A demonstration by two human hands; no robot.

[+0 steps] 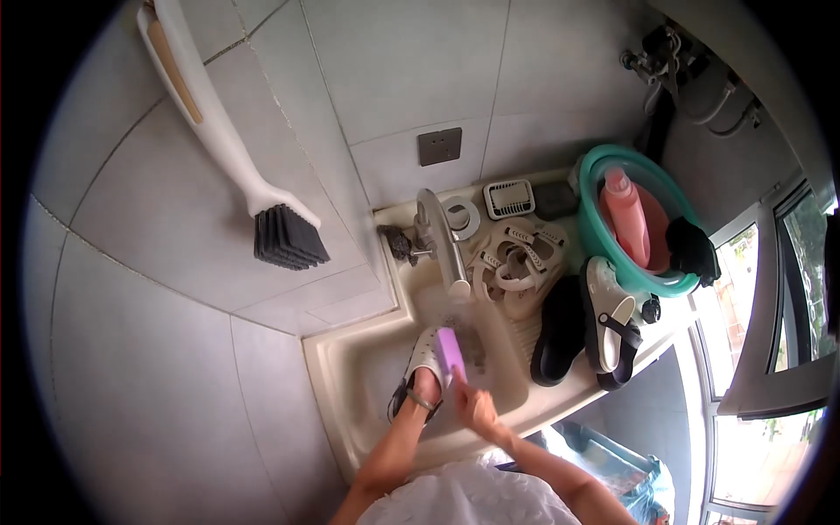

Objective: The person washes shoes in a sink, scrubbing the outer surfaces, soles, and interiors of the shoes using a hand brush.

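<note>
In the basin of the sink (328,376), a white clog (423,352) with a black strap is held under the faucet (444,236). My left hand (426,383) reaches into the clog's opening; its fingers are hidden inside. Closed around the handle of a purple brush (450,353), my right hand (475,408) keeps the brush against or very close to the clog's right side. Water seems to run from the spout near the brush.
White sandals (516,267), a black shoe (558,332) and another white clog (605,306) lie on the drainboard. Behind them are a soap dish (508,199) and a teal basin (591,210) with a pink bottle (625,219). A large brush (219,140) hangs at left.
</note>
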